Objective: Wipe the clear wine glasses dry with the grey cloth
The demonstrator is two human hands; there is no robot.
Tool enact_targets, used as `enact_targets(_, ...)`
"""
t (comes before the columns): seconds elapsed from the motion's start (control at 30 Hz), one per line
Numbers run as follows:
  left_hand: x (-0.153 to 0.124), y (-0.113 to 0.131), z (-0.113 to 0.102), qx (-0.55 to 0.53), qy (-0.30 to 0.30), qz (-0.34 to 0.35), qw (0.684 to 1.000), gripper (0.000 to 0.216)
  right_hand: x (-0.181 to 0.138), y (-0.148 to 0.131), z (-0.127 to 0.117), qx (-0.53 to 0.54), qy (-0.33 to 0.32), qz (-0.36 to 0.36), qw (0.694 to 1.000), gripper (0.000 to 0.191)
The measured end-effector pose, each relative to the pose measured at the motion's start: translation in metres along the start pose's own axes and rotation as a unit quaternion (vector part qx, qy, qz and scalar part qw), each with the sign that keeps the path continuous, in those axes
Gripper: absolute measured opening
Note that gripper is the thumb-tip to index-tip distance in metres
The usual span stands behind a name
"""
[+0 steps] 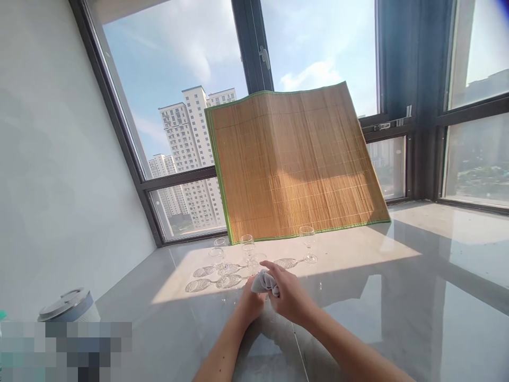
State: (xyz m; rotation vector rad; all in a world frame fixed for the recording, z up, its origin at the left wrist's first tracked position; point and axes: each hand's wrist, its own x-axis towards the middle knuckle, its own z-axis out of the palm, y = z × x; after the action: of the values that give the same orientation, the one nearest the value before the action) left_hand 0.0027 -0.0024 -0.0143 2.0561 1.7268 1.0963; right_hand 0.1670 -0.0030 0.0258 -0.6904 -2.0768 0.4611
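My left hand (251,303) and my right hand (288,294) meet low in the middle of the view. Both close round a small white cloth (264,281) bunched between them. A glass may be inside the cloth, but I cannot make it out. Just beyond my hands several small stemmed glasses stand on the glossy grey floor (397,318): a group at the left (222,254) and one alone at the right (308,241). They cast long shadows in the sunlit patch.
A bamboo mat with a green edge (294,164) leans against the large window behind the glasses. A white wall runs along the left. A round grey lidded container (69,306) sits at the lower left, above a blurred patch.
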Motion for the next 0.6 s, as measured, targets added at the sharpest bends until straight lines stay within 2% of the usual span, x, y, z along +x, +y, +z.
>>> enact_targets(0.2, 0.001, -0.002, -0.004, -0.011, -0.053, 0.047, 0.997, 0.011, -0.007, -0.007, 0.004, -0.035, -0.083, 0.016, 0.996, 0.075)
enact_targets(0.27, 0.002, -0.001, -0.010, 0.007, -0.063, 0.058, 0.996, 0.011, -0.009, -0.007, 0.008, -0.021, -0.083, 0.027, 0.996, 0.071)
enact_targets(0.33, 0.000, 0.000, -0.019, 0.029, -0.044, 0.049, 0.997, 0.014, -0.013, -0.006, 0.012, -0.007, -0.073, 0.035, 0.997, 0.068)
enact_targets(0.4, -0.003, 0.002, -0.030, 0.046, 0.008, 0.027, 0.999, 0.021, -0.015, -0.004, 0.016, -0.006, -0.073, 0.047, 0.996, 0.067)
enact_targets(0.47, -0.007, 0.002, -0.043, 0.051, 0.088, 0.008, 0.995, 0.026, -0.017, -0.002, 0.019, -0.023, -0.085, 0.064, 0.994, 0.070)
enact_targets(0.53, -0.011, -0.001, -0.055, 0.057, 0.194, -0.013, 0.979, 0.029, -0.019, -0.002, 0.019, -0.048, -0.105, 0.078, 0.990, 0.074)
enact_targets(0.6, -0.012, -0.009, -0.067, 0.071, 0.307, -0.039, 0.948, 0.030, -0.021, -0.003, 0.019, -0.070, -0.123, 0.093, 0.986, 0.074)
